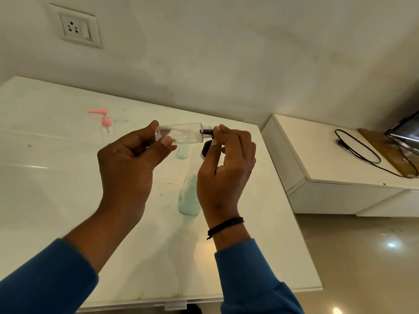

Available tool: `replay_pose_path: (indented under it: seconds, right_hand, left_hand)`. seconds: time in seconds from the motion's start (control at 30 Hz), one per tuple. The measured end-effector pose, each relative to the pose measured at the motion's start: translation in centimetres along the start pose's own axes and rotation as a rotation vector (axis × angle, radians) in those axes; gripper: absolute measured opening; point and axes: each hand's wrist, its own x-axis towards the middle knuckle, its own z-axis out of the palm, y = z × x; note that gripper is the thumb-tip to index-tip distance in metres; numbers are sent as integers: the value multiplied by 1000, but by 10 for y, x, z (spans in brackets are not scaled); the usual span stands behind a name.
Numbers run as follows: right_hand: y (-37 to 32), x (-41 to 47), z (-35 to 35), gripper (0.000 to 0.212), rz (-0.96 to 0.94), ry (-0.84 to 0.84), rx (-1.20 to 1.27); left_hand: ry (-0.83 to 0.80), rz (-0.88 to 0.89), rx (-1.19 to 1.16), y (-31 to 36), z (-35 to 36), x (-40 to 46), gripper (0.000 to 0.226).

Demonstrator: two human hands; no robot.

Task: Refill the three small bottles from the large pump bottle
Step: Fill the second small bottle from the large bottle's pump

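Two hands are working above the white desk point(68, 177), holding a small clear bottle point(181, 133) on its side in the air. The left hand point(129, 164) is gripping the bottle's bottom end, with the thumb and curled fingers closed round it. The right hand point(226, 164) is pinching the threaded neck point(206, 132) between thumb and fingertips; whether it is also holding the dark cap point(206, 149) showing just below those fingers, I cannot tell. The bottle looks nearly empty.

Standing on the desk under the hands is the large bottle point(189, 198), clear with pale blue-green liquid in its lower part; its top is hidden behind the right hand. Behind it, partly hidden by the held bottle, another small bottle point(182, 152) is sitting with a little of the same pale liquid. Toward the far left of the desk, near the wall, a clear bottle with a pink pump point(106, 126) is standing upright, well apart from the others.

Both forearms are wearing blue sleeves point(45, 279), and a black thread band point(224, 225) is circling the right wrist. A wall socket point(77, 28) is sitting high on the left. Beyond the desk's right edge a lower white cabinet point(340, 177) is carrying a black cable point(362, 150) looped on its top.
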Motion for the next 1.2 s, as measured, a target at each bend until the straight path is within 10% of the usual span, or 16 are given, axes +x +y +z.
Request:
replay_pose_path:
  seconds: [1.2]
  right_hand:
    - [0, 4, -5, 19, -11, -13, -57]
  left_hand:
    - [-22, 21, 133, 3, -3, -6, 43]
